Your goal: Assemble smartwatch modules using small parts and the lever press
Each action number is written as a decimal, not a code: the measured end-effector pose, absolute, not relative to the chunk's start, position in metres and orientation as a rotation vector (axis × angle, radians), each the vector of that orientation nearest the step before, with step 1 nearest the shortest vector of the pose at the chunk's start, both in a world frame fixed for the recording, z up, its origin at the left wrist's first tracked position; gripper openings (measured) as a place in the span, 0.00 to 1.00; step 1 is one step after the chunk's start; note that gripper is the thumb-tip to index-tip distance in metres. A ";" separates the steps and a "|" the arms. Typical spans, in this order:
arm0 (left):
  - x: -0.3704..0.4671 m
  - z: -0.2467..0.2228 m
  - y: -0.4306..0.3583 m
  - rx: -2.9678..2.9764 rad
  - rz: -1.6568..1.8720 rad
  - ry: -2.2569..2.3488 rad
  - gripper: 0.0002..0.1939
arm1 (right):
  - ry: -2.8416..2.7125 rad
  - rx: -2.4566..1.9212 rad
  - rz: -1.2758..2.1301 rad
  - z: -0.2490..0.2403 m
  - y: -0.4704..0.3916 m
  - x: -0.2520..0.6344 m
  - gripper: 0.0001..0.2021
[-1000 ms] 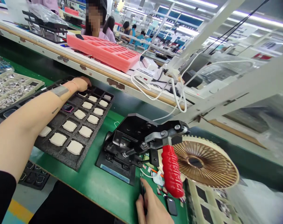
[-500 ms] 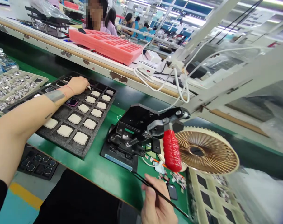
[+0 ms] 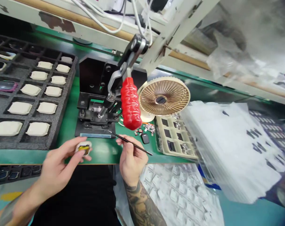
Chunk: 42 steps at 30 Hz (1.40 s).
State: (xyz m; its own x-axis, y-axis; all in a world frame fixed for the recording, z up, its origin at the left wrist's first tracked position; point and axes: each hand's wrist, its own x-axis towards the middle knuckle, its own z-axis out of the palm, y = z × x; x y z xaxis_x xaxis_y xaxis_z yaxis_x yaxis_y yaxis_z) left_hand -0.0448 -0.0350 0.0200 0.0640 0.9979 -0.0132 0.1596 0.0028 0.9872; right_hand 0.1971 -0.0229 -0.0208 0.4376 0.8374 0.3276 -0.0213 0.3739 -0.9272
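Note:
My left hand [image 3: 62,161] grips a small white watch-case-like part [image 3: 86,145] between thumb and fingers, its dark and yellow inside showing. It is held over the bench's front edge. Closed around thin black tweezers [image 3: 135,145], my right hand [image 3: 132,157] is just to the right, the tool's tip pointing left toward the press base. Behind both hands stands a black toggle press [image 3: 100,103] with a red ribbed handle [image 3: 130,105]. To the left, a black foam tray [image 3: 62,116] holds several white square parts [image 3: 37,129] in its pockets.
A gold-coloured fan [image 3: 164,97] stands right of the press. Small loose pieces and a black square piece [image 3: 145,138] lie before it. Farther right are a beige compartment box [image 3: 160,138] and white sheets [image 3: 227,150] with dark pieces. A white frame post [image 3: 172,34] rises behind.
My left hand has come back from the foam tray to the front edge, now holding the white part. My right hand still holds the tweezers. The view has turned downward and right.

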 end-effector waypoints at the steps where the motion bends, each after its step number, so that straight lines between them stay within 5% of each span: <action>1: -0.028 0.014 -0.027 1.251 1.053 1.170 0.21 | -0.965 -1.032 0.678 -0.021 -0.022 0.193 0.08; 13: -0.006 -0.007 -0.009 1.296 0.976 1.116 0.20 | -1.276 -1.023 0.607 -0.027 -0.029 0.175 0.12; 23: -0.014 -0.005 -0.008 1.223 1.035 0.952 0.21 | -1.168 -0.860 1.130 -0.019 -0.018 0.190 0.08; 30: -0.006 -0.004 -0.006 0.988 1.172 0.953 0.22 | -1.026 -0.973 0.686 -0.021 -0.018 0.180 0.07; 42: -0.021 0.000 0.002 0.907 1.072 1.116 0.26 | -0.984 -0.976 0.974 0.009 -0.050 0.221 0.20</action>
State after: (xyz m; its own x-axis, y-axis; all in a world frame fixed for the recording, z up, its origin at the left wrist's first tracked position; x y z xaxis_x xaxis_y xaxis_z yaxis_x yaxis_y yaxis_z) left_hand -0.0210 0.0016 0.0005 0.0909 0.9671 -0.2374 -0.1985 0.2512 0.9474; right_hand 0.2213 -0.0499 0.0092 0.2499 0.9465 0.2043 -0.1947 0.2558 -0.9469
